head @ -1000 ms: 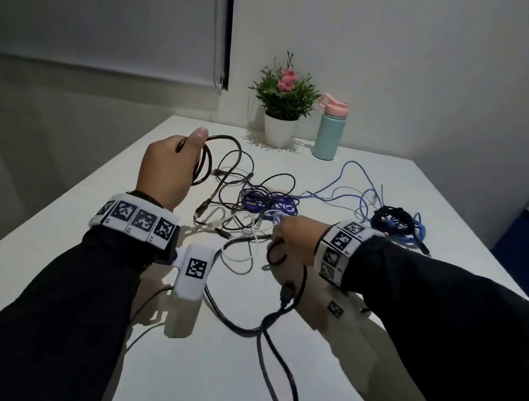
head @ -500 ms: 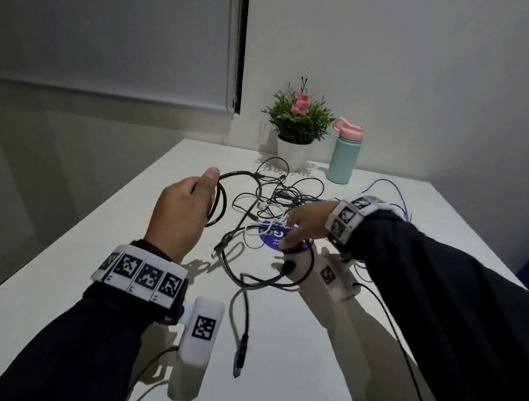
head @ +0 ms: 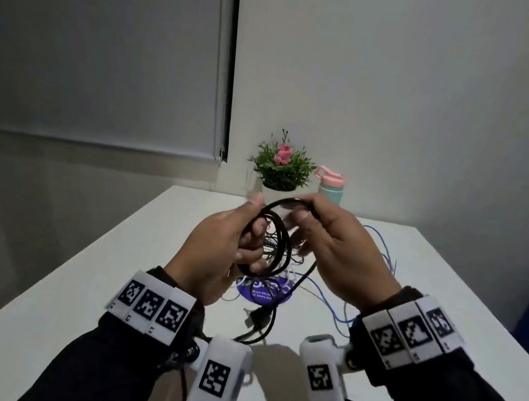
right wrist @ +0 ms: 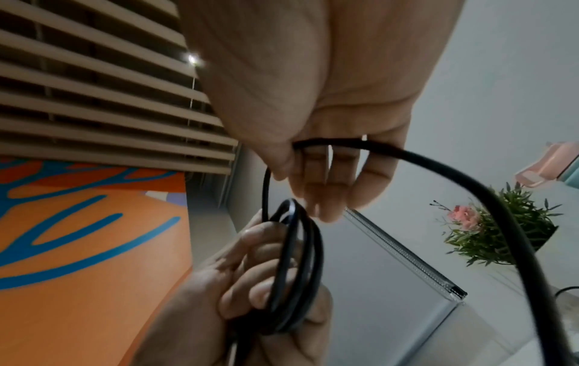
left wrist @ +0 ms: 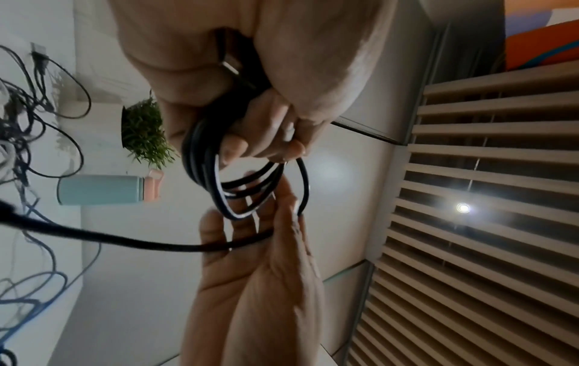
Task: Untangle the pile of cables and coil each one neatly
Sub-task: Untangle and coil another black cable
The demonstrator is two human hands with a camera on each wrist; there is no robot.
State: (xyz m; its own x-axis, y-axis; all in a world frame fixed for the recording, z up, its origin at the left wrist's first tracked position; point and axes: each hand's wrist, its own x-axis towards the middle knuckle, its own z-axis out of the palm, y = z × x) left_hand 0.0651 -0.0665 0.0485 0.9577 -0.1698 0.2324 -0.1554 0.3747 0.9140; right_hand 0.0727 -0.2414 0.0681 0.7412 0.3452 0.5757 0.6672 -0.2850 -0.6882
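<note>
Gripping several loops of the black cable (head: 279, 237) above the white table (head: 100, 264), left hand (head: 216, 255) curls round the coil. Right hand (head: 345, 251) pinches the free strand at top; tangled cable pile (head: 284, 266) lies below.

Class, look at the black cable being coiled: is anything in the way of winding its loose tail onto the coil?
Nothing visible blocks it. The left hand holds the coil, the right hand feeds the black cable; its tail hangs down toward the cable pile.
</note>
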